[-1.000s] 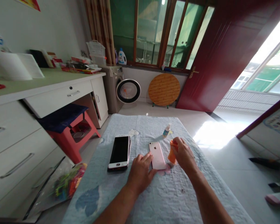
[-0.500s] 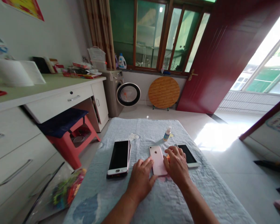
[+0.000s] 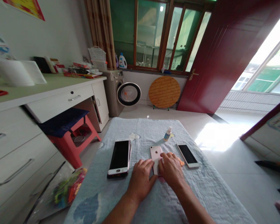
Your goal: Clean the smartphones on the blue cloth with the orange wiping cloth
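A pink smartphone [image 3: 156,151] lies back up on the cloth-covered table, its apple logo showing. My left hand [image 3: 141,175] grips its left edge, the thumb near the bottom corner. Fingers bent, my right hand [image 3: 171,168] presses on the right part of its back and covers much of it. An orange cloth [image 3: 181,162] pokes out behind and beside my right hand; the rest is hidden under it. To the left, a white-framed phone [image 3: 119,155] rests on a stack. Another white phone [image 3: 188,155] lies screen up at right, and a small spray bottle [image 3: 167,134] stands beyond.
A pale blue quilted cover [image 3: 135,205] drapes the table. At left are a red stool [image 3: 70,149], a white desk [image 3: 60,90] and a plastic bag [image 3: 60,193]. Farther off stand a washing machine [image 3: 110,90] with its door open and a round wooden tabletop [image 3: 164,92].
My right hand has slid left and slightly nearer over the pink phone's back. More of the orange cloth shows at its right. My left hand stays at the phone's edge.
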`<state>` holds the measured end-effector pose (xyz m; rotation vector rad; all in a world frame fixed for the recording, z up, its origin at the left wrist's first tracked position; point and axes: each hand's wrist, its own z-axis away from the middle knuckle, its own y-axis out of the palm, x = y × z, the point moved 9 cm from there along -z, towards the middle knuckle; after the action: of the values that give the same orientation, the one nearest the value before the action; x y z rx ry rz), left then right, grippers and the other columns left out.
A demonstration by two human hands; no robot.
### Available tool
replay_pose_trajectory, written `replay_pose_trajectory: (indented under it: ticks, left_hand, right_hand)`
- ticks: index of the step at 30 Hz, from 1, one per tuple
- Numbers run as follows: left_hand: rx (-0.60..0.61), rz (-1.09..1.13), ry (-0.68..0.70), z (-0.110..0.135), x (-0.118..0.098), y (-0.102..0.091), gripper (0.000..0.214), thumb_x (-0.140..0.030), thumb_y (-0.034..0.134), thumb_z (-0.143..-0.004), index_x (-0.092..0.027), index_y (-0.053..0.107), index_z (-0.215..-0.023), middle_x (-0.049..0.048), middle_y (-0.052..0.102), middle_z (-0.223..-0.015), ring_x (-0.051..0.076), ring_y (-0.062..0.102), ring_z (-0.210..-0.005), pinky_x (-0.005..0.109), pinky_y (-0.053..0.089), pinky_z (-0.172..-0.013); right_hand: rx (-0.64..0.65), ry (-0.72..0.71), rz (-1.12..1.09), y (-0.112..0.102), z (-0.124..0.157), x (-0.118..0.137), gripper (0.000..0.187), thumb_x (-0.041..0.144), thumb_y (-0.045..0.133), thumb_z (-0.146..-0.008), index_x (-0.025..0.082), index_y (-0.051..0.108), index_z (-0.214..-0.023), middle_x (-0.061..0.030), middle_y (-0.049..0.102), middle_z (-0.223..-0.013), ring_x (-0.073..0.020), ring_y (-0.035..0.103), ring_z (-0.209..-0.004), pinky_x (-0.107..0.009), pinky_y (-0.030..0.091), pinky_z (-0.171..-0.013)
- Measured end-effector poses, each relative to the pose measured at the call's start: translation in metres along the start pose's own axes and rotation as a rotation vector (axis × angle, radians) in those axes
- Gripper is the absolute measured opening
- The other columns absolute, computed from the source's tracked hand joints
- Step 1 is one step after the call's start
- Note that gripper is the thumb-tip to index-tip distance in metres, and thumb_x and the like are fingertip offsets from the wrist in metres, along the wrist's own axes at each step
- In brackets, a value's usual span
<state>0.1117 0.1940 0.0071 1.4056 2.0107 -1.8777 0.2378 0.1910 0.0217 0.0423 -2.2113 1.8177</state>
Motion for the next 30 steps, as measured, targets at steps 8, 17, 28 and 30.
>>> replay_pose_trajectory:
  ticks: [8, 17, 28, 30]
  left_hand:
    - [-0.024, 0.032, 0.03, 0.0, -0.003, -0.002, 0.031, -0.028, 0.064, -0.083, -0.022, 0.06, -0.112, 0.0051, 0.067, -0.11, 0.026, 0.056, -0.097, 0.041, 0.044, -0.087]
    - [-0.008, 0.067, 0.076, 0.001, -0.013, -0.008, 0.035, -0.032, 0.063, -0.083, -0.023, 0.058, -0.116, 0.0052, 0.067, -0.105, 0.025, 0.058, -0.093, 0.038, 0.045, -0.083]
    - [-0.179, 0.024, 0.065, 0.004, 0.011, 0.003, 0.064, -0.006, 0.038, -0.081, -0.012, 0.029, -0.144, 0.0157, 0.051, -0.135, 0.027, 0.049, -0.12, 0.049, 0.041, -0.103]
    - [-0.187, 0.019, 0.055, 0.003, 0.011, 0.0, 0.061, -0.004, 0.037, -0.081, -0.013, 0.035, -0.141, 0.0135, 0.055, -0.131, 0.026, 0.05, -0.118, 0.047, 0.042, -0.103]
  right_hand:
    - [-0.122, 0.095, -0.501, 0.003, -0.002, -0.012, 0.036, 0.027, 0.051, -0.08, 0.02, 0.06, -0.114, -0.0065, 0.063, -0.103, -0.0177, 0.06, -0.08, -0.031, 0.047, -0.075]
    - [-0.022, 0.103, -0.726, 0.011, -0.001, 0.0, 0.028, 0.027, 0.05, -0.082, 0.019, 0.065, -0.105, -0.0036, 0.067, -0.089, -0.018, 0.063, -0.078, -0.028, 0.048, -0.069]
    - [-0.036, -0.147, -0.247, -0.009, 0.016, 0.037, 0.033, 0.01, 0.047, -0.078, 0.022, 0.064, -0.104, -0.0065, 0.06, -0.105, -0.0215, 0.052, -0.097, -0.031, 0.04, -0.087]
    - [-0.015, -0.15, -0.242, -0.003, 0.017, 0.038, 0.04, 0.008, 0.048, -0.076, 0.022, 0.062, -0.111, -0.0073, 0.06, -0.111, -0.0227, 0.051, -0.101, -0.032, 0.038, -0.092]
